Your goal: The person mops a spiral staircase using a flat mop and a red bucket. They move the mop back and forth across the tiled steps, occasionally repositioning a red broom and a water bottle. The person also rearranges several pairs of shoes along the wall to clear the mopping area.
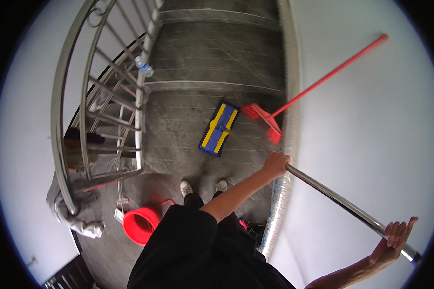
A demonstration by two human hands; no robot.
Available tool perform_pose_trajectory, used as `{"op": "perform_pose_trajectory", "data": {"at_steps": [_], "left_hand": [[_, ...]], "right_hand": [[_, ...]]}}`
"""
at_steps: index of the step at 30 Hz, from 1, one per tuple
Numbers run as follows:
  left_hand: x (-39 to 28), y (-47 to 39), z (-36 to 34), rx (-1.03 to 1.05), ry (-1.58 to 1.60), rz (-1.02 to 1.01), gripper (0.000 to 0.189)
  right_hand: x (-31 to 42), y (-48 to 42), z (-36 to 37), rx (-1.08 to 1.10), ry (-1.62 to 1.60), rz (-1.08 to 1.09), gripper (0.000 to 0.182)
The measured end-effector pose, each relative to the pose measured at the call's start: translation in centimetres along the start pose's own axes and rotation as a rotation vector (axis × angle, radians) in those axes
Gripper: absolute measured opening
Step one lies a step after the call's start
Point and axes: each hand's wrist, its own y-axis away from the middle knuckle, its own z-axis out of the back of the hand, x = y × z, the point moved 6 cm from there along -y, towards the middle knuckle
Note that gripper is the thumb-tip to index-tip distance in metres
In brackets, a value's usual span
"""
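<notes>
My left hand (276,164) is closed around the lower part of a metal mop pole (332,197). Higher up the same pole, near its capped end, my right hand (392,236) grips with one finger sticking out. Past my left hand the pole runs toward a flat mop head (220,128), blue with yellow strips, which lies slanted on the dark stair surface (177,133) ahead of my feet. Right of the mop head, a red broom (271,119) leans with its long handle against the white wall.
A metal railing (85,108) borders the stairs on the left, with a plastic bottle (144,67) beside its posts. Left of my legs stands a red bucket (139,225). Grey cloth (76,216) hangs around the railing's end. Plastic-wrapped trim (275,213) lines the right wall.
</notes>
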Motion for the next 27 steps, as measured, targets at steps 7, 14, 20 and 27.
{"op": "perform_pose_trajectory", "data": {"at_steps": [7, 14, 20, 27], "left_hand": [[-3.4, -2.0, -1.9, 0.180, 0.136, -0.124, 0.045], [1.2, -9.3, 2.0, 0.013, 0.055, -0.055, 0.042], [2.3, -23.6, 4.1, -0.054, 0.088, 0.024, 0.039], [-5.9, -39.7, 4.4, -0.221, 0.052, 0.016, 0.096]], "right_hand": [[-1.0, -7.0, 3.1, 0.016, -0.107, 0.031, 0.041], [-6.9, -14.7, 8.3, -0.381, -0.036, 0.156, 0.015], [-8.7, -15.0, 8.4, -0.466, 0.029, 0.215, 0.014], [-8.2, -14.7, 9.1, -0.549, 0.164, 0.322, 0.019]]}}
